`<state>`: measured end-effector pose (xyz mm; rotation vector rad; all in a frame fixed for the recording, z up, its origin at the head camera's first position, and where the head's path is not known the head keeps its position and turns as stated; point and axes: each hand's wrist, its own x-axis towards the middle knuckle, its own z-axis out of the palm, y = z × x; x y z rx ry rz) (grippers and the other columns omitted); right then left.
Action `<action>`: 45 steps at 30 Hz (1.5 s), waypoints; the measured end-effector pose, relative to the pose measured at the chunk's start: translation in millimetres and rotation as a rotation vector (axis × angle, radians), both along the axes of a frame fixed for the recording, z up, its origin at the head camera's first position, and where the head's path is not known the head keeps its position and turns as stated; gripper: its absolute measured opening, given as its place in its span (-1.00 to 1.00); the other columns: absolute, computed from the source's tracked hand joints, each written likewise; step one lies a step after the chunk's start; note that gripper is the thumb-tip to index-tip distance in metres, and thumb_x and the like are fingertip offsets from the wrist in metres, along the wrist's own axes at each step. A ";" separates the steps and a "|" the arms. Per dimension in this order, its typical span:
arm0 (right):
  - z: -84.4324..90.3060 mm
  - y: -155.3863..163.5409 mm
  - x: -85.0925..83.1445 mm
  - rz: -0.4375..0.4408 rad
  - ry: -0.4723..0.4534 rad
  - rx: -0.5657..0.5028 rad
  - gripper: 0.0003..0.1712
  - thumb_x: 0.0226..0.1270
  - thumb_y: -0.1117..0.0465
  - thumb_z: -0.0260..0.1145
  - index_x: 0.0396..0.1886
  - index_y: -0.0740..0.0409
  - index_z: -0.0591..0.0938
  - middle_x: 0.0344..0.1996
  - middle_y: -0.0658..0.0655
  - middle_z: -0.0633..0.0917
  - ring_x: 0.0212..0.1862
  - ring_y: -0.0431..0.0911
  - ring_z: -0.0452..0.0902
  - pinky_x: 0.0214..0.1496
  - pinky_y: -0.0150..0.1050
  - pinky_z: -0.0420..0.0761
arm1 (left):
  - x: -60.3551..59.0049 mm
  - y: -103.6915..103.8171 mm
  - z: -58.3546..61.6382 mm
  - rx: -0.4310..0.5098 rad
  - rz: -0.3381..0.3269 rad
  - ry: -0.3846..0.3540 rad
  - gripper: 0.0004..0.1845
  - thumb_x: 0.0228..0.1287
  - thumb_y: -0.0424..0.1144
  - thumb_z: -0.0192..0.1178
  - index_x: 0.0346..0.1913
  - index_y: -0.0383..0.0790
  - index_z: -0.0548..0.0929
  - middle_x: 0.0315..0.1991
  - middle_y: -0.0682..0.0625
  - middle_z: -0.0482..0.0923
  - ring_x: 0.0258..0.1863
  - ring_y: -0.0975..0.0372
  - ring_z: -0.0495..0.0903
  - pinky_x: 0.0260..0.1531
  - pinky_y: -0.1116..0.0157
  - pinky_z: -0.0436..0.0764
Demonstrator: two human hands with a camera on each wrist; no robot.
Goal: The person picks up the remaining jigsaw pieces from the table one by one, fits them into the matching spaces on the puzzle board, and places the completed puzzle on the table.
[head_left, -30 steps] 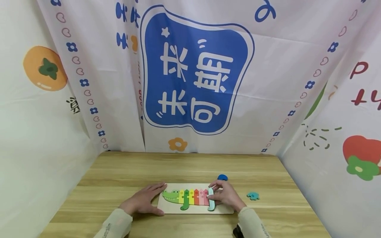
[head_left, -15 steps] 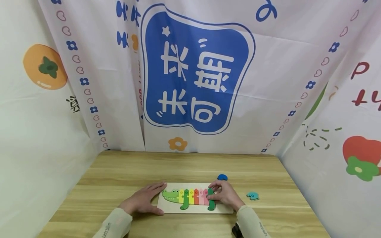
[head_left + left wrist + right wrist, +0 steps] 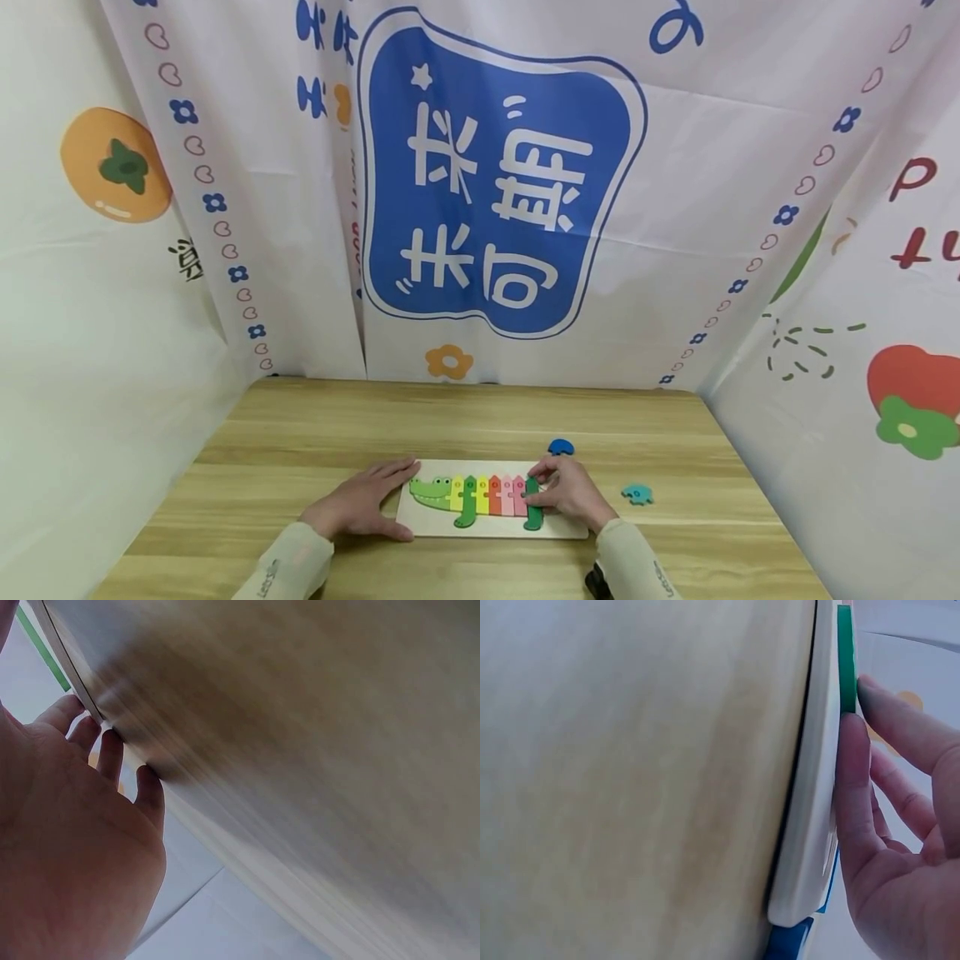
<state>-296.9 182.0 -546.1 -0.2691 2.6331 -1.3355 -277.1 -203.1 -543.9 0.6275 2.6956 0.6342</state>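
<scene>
On the pale board (image 3: 427,527) in front of you, toward its right end, the dark green piece (image 3: 533,513) stands upright at the end of the crocodile's row, just beside the pink strip (image 3: 519,500). Your right hand (image 3: 570,493) pinches it between thumb and fingers, the gap closed to the piece's own width; the right wrist view shows its edge standing proud of the board, and you cannot tell from there whether it is fully seated. Your left hand (image 3: 362,505) holds nothing: fingers spread fairly straight, fingertips at the board's top left corner and thumb at its lower left edge, bracing it against the desk (image 3: 360,417).

Watch the joint with the pink strip. If you press down with the tab out of line, the dark green piece would likely tilt or ride up on its neighbour; if you push it leftward too hard, the row could buckle and strips lift. Should your left hand ease off, that sideways push might slide the whole board. The blue piece (image 3: 561,447) lies near your knuckles, just beyond the board, so a careless backward sweep may knock it away; the teal piece (image 3: 637,495), farther right, seems less exposed.
</scene>
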 end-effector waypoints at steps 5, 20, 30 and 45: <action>0.2 1.1 -2.6 -0.003 0.009 0.027 -0.56 -0.01 0.21 0.71 -0.10 0.13 0.76 -0.24 0.07 0.63 -0.23 -0.09 0.49 -0.28 -0.33 0.59 | -1.2 1.2 1.0 0.002 -0.003 0.004 0.17 0.02 0.40 0.46 0.64 0.02 0.21 0.66 -0.02 0.10 0.60 -0.18 0.14 0.42 -0.36 0.24; 4.4 9.1 1.6 0.073 0.048 0.062 -0.59 0.18 0.19 0.62 0.01 0.16 0.72 -0.26 0.06 0.63 -0.30 -0.14 0.56 -0.32 -0.30 0.65 | -1.8 -0.8 -0.6 0.001 -0.019 0.024 0.17 0.03 0.41 0.45 0.64 0.01 0.21 0.66 -0.04 0.11 0.58 -0.20 0.15 0.40 -0.38 0.25; 13.8 44.5 18.9 0.161 0.142 0.322 0.05 -0.09 0.08 0.75 0.47 0.06 0.50 0.45 0.26 0.48 0.44 0.34 0.36 0.39 0.41 0.38 | -2.1 -1.3 -2.0 0.002 -0.016 0.027 0.18 0.01 0.41 0.46 0.64 0.00 0.22 0.66 -0.03 0.11 0.58 -0.20 0.15 0.40 -0.38 0.25; 9.9 64.2 22.2 0.171 0.059 0.336 0.09 -0.11 0.01 0.76 0.48 0.06 0.49 0.52 0.24 0.41 0.50 0.38 0.27 0.41 0.46 0.30 | 0.6 -2.3 -1.9 0.001 -0.018 0.021 0.17 0.03 0.40 0.45 0.64 0.01 0.20 0.66 -0.05 0.10 0.58 -0.22 0.15 0.39 -0.39 0.25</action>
